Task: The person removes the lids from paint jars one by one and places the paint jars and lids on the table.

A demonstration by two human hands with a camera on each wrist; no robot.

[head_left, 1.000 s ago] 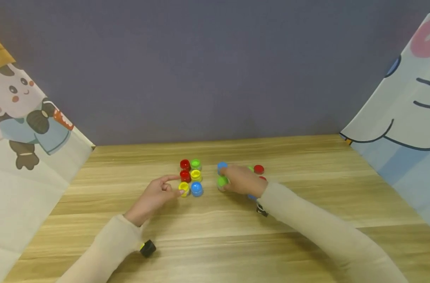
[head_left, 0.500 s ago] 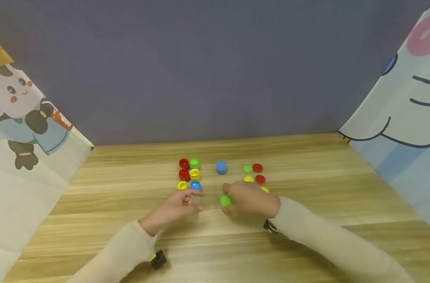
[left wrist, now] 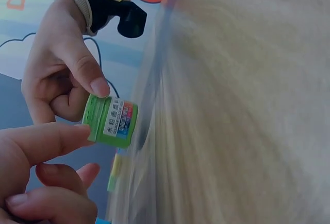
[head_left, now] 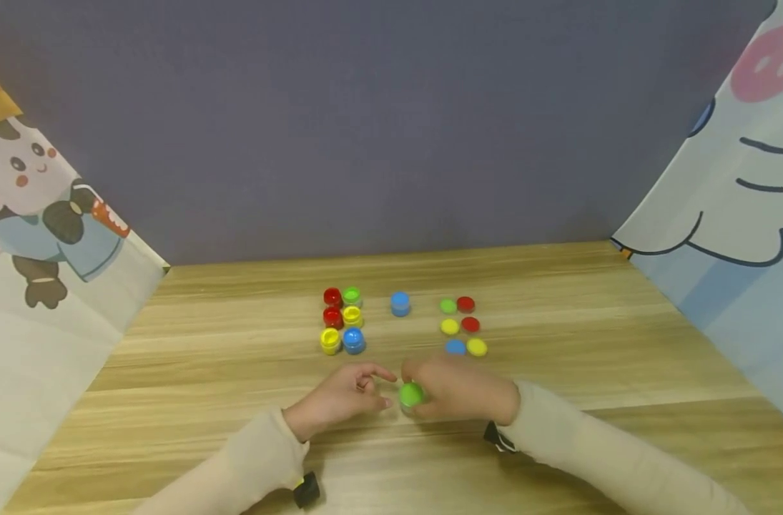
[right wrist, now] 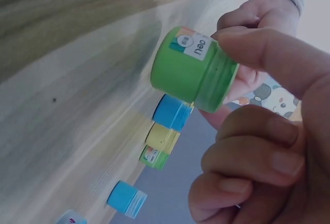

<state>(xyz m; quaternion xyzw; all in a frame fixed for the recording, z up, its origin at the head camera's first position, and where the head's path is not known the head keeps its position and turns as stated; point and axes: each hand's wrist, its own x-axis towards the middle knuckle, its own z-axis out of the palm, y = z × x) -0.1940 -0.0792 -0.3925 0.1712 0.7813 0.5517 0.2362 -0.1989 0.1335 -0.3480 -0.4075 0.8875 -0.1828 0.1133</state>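
My right hand (head_left: 462,390) pinches a small green paint jar (head_left: 412,394) low over the front middle of the table. Its lid is on, and a printed label shows on the jar's side (left wrist: 118,121) in the left wrist view. Just left of it is my left hand (head_left: 336,400), index finger and thumb reaching toward the jar and spread apart, the other fingers bent. In the right wrist view my right thumb lies at the lid end of the green jar (right wrist: 180,69), with the lower fingers curled below. A lidded blue jar (head_left: 400,303) stands farther back.
Lidless jars stand in two columns at left: red (head_left: 332,317), yellow (head_left: 330,342), green (head_left: 352,296) and blue (head_left: 353,340). Loose lids lie at right, among them a red lid (head_left: 470,325), a yellow lid (head_left: 477,347) and a blue lid (head_left: 456,347). A grey wall rises behind.
My right hand has brought the green jar from beside the blue lidded jar toward the front. My left hand has moved right from the lidless jars to close beside it.
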